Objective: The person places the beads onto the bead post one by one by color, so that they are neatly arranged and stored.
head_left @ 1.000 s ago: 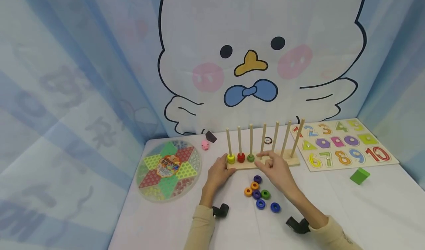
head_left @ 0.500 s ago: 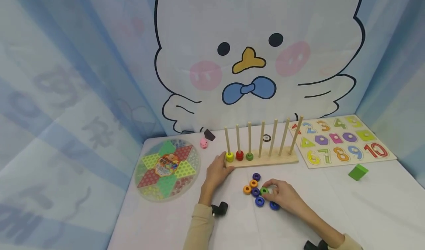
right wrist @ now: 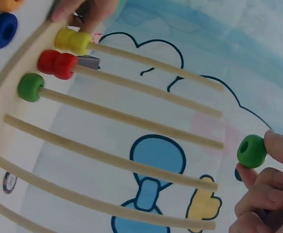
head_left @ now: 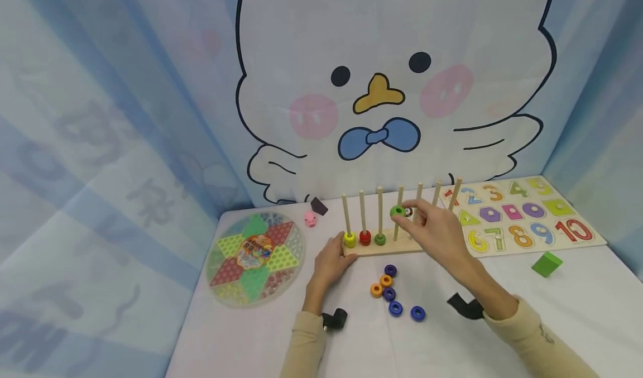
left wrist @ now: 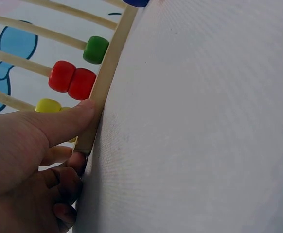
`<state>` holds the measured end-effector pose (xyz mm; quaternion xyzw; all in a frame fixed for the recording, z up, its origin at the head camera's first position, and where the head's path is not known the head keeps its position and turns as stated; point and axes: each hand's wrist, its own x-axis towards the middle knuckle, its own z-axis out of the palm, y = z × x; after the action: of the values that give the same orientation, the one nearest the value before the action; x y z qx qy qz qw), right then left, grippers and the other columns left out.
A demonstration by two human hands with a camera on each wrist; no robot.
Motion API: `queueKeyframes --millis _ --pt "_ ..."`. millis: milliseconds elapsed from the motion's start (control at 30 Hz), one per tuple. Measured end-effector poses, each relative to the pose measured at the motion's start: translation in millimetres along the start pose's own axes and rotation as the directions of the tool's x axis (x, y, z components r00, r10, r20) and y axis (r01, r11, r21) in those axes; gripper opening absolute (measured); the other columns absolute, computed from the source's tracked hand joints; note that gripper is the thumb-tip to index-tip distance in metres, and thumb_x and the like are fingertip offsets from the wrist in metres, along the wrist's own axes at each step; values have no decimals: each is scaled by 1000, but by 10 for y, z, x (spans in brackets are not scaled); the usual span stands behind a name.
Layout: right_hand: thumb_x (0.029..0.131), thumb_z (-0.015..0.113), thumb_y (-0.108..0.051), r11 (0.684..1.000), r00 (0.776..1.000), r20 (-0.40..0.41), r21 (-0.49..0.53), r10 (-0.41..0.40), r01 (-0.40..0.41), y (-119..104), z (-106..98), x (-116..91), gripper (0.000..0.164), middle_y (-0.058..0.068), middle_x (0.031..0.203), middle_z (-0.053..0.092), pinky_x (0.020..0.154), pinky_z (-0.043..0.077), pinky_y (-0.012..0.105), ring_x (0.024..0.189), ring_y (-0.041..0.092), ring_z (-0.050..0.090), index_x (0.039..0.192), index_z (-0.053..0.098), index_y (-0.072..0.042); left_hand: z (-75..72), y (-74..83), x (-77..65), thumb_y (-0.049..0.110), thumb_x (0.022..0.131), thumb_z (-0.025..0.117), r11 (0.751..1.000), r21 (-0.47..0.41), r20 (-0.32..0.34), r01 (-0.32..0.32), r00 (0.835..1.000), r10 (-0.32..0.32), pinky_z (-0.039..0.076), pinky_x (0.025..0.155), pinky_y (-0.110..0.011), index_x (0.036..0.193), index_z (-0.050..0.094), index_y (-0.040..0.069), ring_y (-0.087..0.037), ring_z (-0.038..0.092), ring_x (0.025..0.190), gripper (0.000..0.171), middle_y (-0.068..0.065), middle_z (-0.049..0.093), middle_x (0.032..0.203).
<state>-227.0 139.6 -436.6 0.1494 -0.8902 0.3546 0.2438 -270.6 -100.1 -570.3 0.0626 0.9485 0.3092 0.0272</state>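
Observation:
My left hand [head_left: 329,263] grips the left end of the wooden peg stand [head_left: 387,249], its thumb on the base. Between thumb and fingertip, my right hand [head_left: 442,235] pinches a green bead [right wrist: 252,151]. That bead is in the air near the peg tops; the right wrist view shows it just beyond the tip of the third peg, not on any peg. Yellow beads [right wrist: 72,41] sit on the first peg, red beads [left wrist: 72,80] on the second. One green bead [right wrist: 30,87] is at the foot of the third.
Loose orange beads [head_left: 376,290], purple beads [head_left: 390,270] and blue beads [head_left: 417,313] lie before the stand. A round checkers board [head_left: 255,258] is at left, a number puzzle board [head_left: 522,216] at right. A green block [head_left: 547,263] and a pink pig figure [head_left: 310,219] lie nearby.
My right hand went from the stand down to the loose beads, picked up the green one and raised it to the pegs. My left hand stays on the stand's end.

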Motion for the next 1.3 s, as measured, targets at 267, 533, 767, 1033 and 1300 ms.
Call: queueKeyframes --millis 267,533,767,1033,1300 --pt "88 66 -42 1000 1000 -1 10 24 -24 -169 89 517 40 -3 54 45 42 28 30 43 15 39 112 67 -10 26 -6 -7 39 86 70 1000 -15 15 26 1000 -26 43 74 -34 144 40 10 -14 49 80 72 -4 56 101" --pt "88 66 -41 998 998 38 -44 49 -47 -136 168 505 42 -2 57 47 42 29 29 45 14 38 116 65 -10 -4 20 18 39 86 69 1000 -1 7 14 1000 -13 42 73 -34 145 40 11 -15 48 79 72 -4 55 99" --pt "89 67 -33 978 994 56 180 97 -106 105 163 -94 27 -3 53 39 41 26 26 45 12 33 107 68 -13 39 5 30 37 85 70 1000 11 5 12 1000 -12 40 69 -32 144 40 7 -15 47 77 72 -3 53 96" --pt "86 71 -30 864 778 546 179 310 -470 436 201 -854 34 -5 52 38 43 25 22 46 8 30 109 65 -5 -2 7 41 40 85 70 999 41 -14 -4 1000 4 40 68 -32 143 41 8 -15 47 75 72 -3 53 94" --pt "73 81 -24 849 676 703 201 223 -489 621 214 -1226 41 -7 51 40 43 26 20 44 5 32 103 64 -3 -9 4 28 41 86 69 999 29 12 13 1000 -14 42 70 -31 144 40 8 -13 48 77 73 -3 54 96"
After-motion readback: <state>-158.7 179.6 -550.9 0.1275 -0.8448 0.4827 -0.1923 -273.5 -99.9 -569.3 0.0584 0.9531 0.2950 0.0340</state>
